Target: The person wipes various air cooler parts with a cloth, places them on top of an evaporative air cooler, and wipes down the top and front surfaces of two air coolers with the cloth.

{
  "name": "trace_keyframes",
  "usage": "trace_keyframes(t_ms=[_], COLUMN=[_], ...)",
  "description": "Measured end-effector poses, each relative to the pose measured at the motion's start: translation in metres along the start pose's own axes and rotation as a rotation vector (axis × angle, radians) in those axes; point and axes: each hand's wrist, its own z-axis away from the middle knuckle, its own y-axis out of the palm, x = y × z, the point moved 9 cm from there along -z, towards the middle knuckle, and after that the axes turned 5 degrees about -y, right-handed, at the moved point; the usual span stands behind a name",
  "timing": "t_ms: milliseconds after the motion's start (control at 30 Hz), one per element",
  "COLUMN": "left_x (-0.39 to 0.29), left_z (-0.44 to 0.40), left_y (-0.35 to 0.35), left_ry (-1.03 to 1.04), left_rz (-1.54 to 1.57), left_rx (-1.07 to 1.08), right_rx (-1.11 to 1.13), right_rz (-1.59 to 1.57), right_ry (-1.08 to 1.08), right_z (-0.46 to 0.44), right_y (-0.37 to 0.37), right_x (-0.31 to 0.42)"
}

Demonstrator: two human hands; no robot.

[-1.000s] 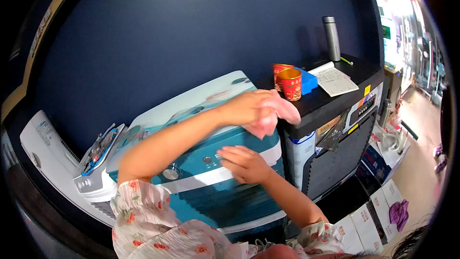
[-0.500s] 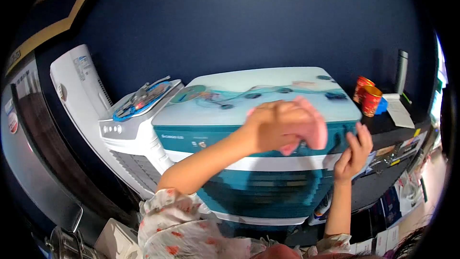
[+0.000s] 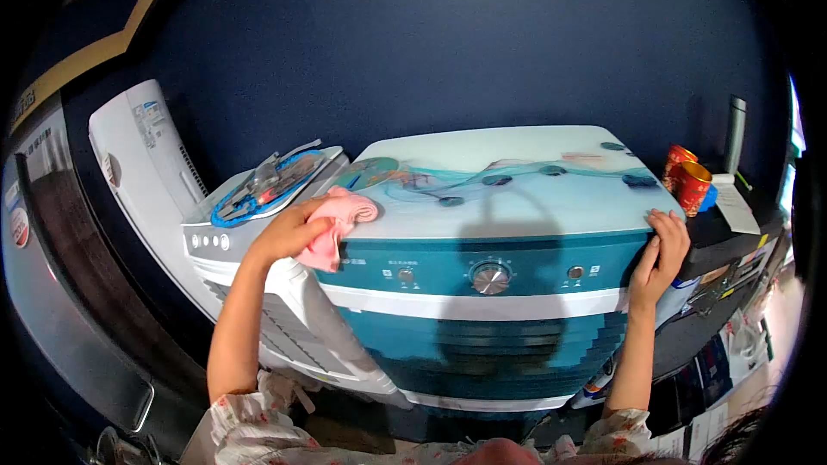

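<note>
My left hand (image 3: 289, 231) is closed around a folded pink cloth (image 3: 336, 222). It presses the cloth on the front left corner of a large teal and white air cooler (image 3: 500, 220), which has a patterned pale top. At the cooler's front right corner rests my right hand (image 3: 663, 251), holding nothing, with its fingers stretched over the edge. A round silver knob (image 3: 491, 277) sits on the teal front panel between my hands, with slats below it.
A smaller white cooler (image 3: 241, 245) stands at the left, carrying a coiled blue cord (image 3: 267, 194). Farther left is a tall white unit (image 3: 146, 164). Red cups (image 3: 692, 188), a grey cylinder (image 3: 735, 133) and a paper pad (image 3: 735, 207) occupy the dark surface at right.
My left hand has carried the pink cloth from the cooler's front right area across to its front left corner. My right hand stays at the right corner. The view has shifted slightly.
</note>
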Motion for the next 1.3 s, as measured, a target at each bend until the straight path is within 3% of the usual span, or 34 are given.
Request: trace_keyframes(t_ms=[167, 267, 367, 500, 600, 667, 733, 800, 867, 900, 933, 967, 1067, 1167, 1233, 1300], left_x=[0.041, 0.044, 0.002, 0.008, -0.033, -0.169, -0.199, -0.250, -0.300, -0.325, -0.349, -0.355, -0.350, -0.325, -0.300, -0.262], left_z=[-0.092, -0.150, -0.171, -0.291, -0.345, -0.275, -0.310, -0.321, -0.284, -0.264, -0.218, -0.193, -0.142, -0.103, -0.052, -0.012], left_y=[0.031, 0.069, 0.076, 0.158, 0.226, 0.238, 0.271, 0.306, 0.316, 0.313, 0.320, 0.316, 0.293, 0.233, 0.198, 0.152], left_ry=[-0.213, -0.325, -0.606, -0.198, 0.018, -0.016, 0.009, 0.175, 0.242, 0.451, 0.515, 0.539, 0.556, 1.103, 1.094, 0.859], left_rz=[-0.051, 0.172, -0.047, 0.242, 0.341, 0.203, 0.241, 0.105, 0.208, 0.078, 0.422, 0.513, 0.402, -0.137, -0.164, 0.053], left_rx=[0.183, 0.320, 0.101, 0.463, 0.655, 0.487, 0.439, 0.515, 0.583, 0.576, 0.974, 1.054, 0.987, -0.001, 0.290, 0.427], right_rx=[0.036, 0.048, 0.052, 0.075, 0.052, 0.045, 0.040, 0.035, 0.049, 0.043, 0.044, 0.047, 0.066, 0.080, 0.076, 0.076], right_rz=[-0.035, -0.056, -0.067, -0.063, -0.073, -0.076, -0.070, -0.058, -0.051, -0.042, -0.049, -0.069, 0.003, 0.031, 0.050, 0.050], right_ry=[-0.005, -0.009, 0.000, 0.042, 0.033, 0.032, 0.032, 0.020, 0.010, -0.001, 0.006, 0.013, -0.058, -0.073, -0.086, -0.076], right_z=[-0.001, 0.001, 0.004, 0.012, 0.009, 0.009, 0.010, 0.010, 0.008, 0.010, 0.012, 0.014, 0.014, 0.010, 0.011, 0.010], right_y=[-0.004, -0.004, -0.003, 0.003, 0.001, 0.002, 0.002, 0.001, 0.000, 0.002, 0.003, 0.006, 0.006, 0.005, 0.007, 0.006], right_x=[-0.004, -0.010, -0.017, -0.026, -0.025, -0.027, -0.027, -0.028, -0.026, -0.026, -0.029, -0.030, -0.024, -0.015, -0.013, -0.011])
